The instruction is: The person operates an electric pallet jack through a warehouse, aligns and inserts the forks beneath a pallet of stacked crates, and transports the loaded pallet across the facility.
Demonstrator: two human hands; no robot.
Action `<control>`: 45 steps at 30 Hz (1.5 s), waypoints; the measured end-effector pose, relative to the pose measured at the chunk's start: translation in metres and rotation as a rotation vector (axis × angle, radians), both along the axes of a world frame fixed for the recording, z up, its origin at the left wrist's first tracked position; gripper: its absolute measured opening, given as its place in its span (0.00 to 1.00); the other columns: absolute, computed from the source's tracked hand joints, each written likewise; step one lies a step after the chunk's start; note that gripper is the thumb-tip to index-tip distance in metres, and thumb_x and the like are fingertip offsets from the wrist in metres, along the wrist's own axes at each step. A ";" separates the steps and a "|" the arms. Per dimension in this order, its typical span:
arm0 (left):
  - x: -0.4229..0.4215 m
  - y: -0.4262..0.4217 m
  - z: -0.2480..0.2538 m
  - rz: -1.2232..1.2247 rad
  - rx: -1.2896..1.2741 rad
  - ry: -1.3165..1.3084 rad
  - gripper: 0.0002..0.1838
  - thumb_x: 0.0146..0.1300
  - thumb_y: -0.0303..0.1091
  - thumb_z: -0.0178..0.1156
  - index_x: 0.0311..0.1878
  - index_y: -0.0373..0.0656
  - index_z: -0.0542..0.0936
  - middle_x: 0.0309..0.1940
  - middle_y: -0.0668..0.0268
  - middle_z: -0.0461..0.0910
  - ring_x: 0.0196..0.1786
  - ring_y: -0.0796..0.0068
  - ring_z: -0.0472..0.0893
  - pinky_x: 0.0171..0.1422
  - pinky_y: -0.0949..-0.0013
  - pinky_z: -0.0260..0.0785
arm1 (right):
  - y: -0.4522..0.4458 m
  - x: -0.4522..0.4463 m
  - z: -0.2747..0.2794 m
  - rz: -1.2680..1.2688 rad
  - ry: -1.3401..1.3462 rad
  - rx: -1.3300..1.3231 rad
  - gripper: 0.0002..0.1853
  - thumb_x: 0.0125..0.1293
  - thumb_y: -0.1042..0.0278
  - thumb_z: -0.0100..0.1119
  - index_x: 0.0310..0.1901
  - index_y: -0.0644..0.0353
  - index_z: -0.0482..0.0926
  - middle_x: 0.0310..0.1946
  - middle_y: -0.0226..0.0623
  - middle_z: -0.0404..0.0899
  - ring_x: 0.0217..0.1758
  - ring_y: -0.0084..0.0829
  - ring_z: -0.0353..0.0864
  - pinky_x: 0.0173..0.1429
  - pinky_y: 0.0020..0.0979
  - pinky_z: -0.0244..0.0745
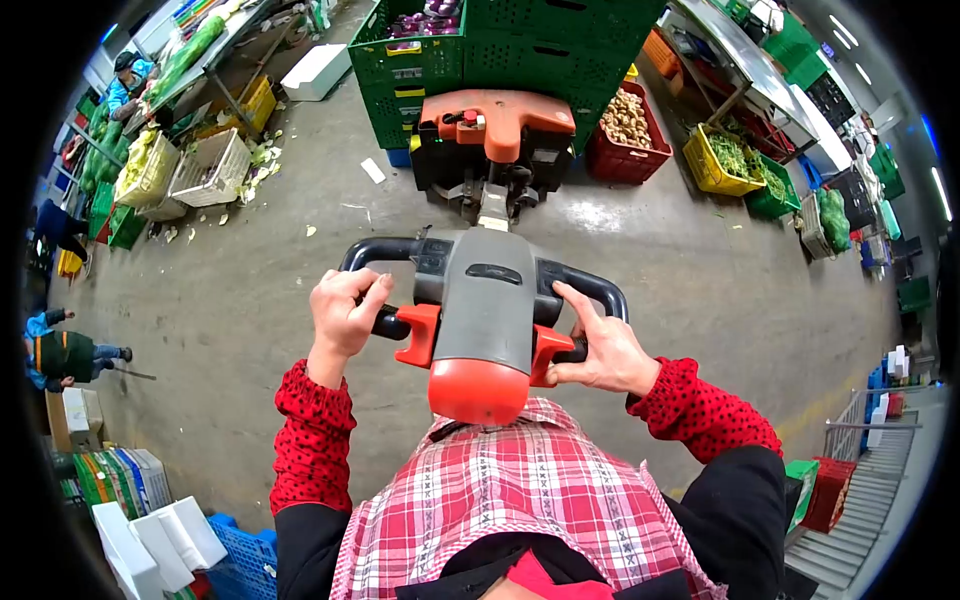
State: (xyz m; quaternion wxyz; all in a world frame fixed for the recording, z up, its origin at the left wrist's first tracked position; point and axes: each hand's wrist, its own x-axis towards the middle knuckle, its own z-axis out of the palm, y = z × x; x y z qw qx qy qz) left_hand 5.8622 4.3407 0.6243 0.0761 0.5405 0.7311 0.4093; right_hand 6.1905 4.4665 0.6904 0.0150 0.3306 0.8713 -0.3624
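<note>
A grey and red control handle (487, 300) with black loop grips stands in front of my body. My left hand (347, 312) is wrapped round its left grip, beside a red lever. On the right grip my right hand (603, 345) is closed, with the index finger along the top and the thumb by the other red lever. The handle joins the orange and black body of a pallet truck (497, 125). Beyond the truck are stacked green crates (410, 75), one holding purple vegetables (425, 22).
A red crate of brownish produce (627, 125) sits right of the stack. Yellow crate of greens (715, 160) and a metal table (745, 60) stand farther right. White crate (212, 168) and foam box (316, 72) lie left. People (75, 352) are at far left.
</note>
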 end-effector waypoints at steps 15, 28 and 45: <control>0.008 -0.035 0.029 -0.019 0.064 -0.038 0.10 0.55 0.39 0.62 0.24 0.44 0.82 0.17 0.66 0.78 0.22 0.65 0.74 0.35 0.66 0.64 | -0.035 0.010 0.024 0.008 -0.069 -0.133 0.64 0.43 0.41 0.77 0.74 0.61 0.45 0.19 0.42 0.75 0.25 0.47 0.81 0.33 0.39 0.73; -0.079 -0.022 0.026 0.034 0.128 -0.069 0.10 0.55 0.38 0.63 0.24 0.44 0.83 0.16 0.66 0.77 0.23 0.65 0.75 0.34 0.65 0.66 | -0.041 -0.069 0.031 -0.008 -0.030 -0.323 0.68 0.44 0.35 0.75 0.73 0.67 0.39 0.34 0.67 0.79 0.42 0.59 0.83 0.48 0.42 0.78; -0.091 -0.021 0.029 0.034 0.126 -0.130 0.08 0.52 0.35 0.63 0.25 0.41 0.82 0.19 0.65 0.79 0.23 0.64 0.75 0.35 0.65 0.67 | -0.048 -0.081 0.033 0.023 0.066 -0.298 0.68 0.46 0.42 0.77 0.72 0.73 0.37 0.27 0.56 0.82 0.29 0.53 0.84 0.38 0.37 0.78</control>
